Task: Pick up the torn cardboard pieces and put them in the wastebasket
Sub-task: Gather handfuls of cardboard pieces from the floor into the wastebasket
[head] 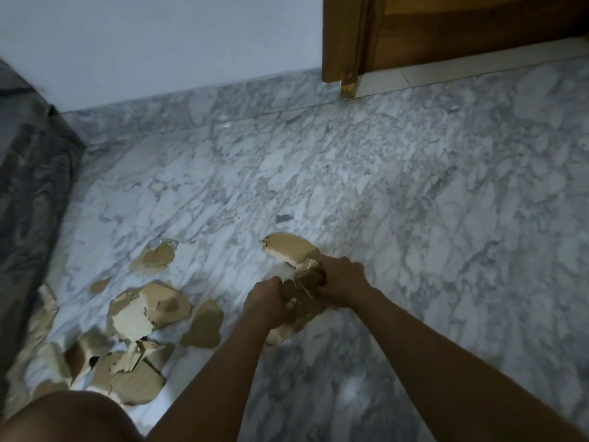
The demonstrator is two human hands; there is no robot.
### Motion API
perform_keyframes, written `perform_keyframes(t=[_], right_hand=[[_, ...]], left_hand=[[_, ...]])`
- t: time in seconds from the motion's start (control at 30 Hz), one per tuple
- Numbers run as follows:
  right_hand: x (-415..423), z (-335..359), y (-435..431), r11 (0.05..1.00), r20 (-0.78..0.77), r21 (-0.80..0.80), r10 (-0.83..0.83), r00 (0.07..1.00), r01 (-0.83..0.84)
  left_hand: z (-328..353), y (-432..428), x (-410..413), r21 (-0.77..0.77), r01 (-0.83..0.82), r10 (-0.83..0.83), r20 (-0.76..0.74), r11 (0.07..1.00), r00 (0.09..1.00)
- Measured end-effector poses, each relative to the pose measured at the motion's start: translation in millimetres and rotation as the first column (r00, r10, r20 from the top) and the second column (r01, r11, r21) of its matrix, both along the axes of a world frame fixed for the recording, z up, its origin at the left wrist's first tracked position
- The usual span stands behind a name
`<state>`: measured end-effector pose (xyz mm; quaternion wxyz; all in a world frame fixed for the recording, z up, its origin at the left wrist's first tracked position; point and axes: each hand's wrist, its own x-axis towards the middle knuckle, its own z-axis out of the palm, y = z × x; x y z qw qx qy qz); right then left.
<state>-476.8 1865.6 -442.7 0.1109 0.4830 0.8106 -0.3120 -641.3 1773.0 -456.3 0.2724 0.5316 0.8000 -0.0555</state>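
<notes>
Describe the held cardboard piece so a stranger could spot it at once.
Start at the wooden door and come down the marble floor toward the viewer. The torn cardboard piece is the one gripped by the left hand and right hand; the other pieces lie loose on the floor.

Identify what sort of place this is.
Likely a room in a home: marble floor strewn with torn cardboard, wooden door beside a plain white wall, fabric-draped furniture at the left edge.

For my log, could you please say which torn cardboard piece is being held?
The curved cardboard piece farthest right: the left hand and right hand grip it, while the rest lie loose on the marble floor.
</notes>
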Motion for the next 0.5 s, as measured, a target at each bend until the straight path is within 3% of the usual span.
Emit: perform_keyframes(t=[0.13, 0.23, 0.3, 0.4, 0.5], right_hand=[[8.6, 2.7, 1.0, 0.999, -0.088, 0.024, 0.046, 0.995, -0.044], [30.4, 19.4, 22.0, 0.971, -0.275, -0.164, -0.214, 0.937, 0.173], [49.5, 34.7, 43.2, 0.96, -0.3, -0.123, -0.277, 0.913, 0.251], [77.1, 49.3, 67.9, 0.971, -0.007, -0.077, -0.226, 0.974, 0.225], [90.3, 32.0, 61.9, 0.976, 0.286, -0.021, -0.203, 0.937, 0.218]], left_hand=[[4.3, -0.7, -7.7, -0.06, -0.003, 0.009, 0.102, 0.998, 0.995], [28.8, 14.3, -23.7, -0.127, 0.1, -0.084, 0.123, 0.987, 0.989], [49.1, 33.9, -43.3, -0.176, 0.14, -0.126, 0.091, 0.974, 0.988], [68.9, 68.8, -63.2, -0.15, 0.133, -0.12, 0.096, 0.98, 0.988], [73.5, 95.0, -53.0, -0.053, 0.216, -0.212, 0.065, 0.975, 0.975]])
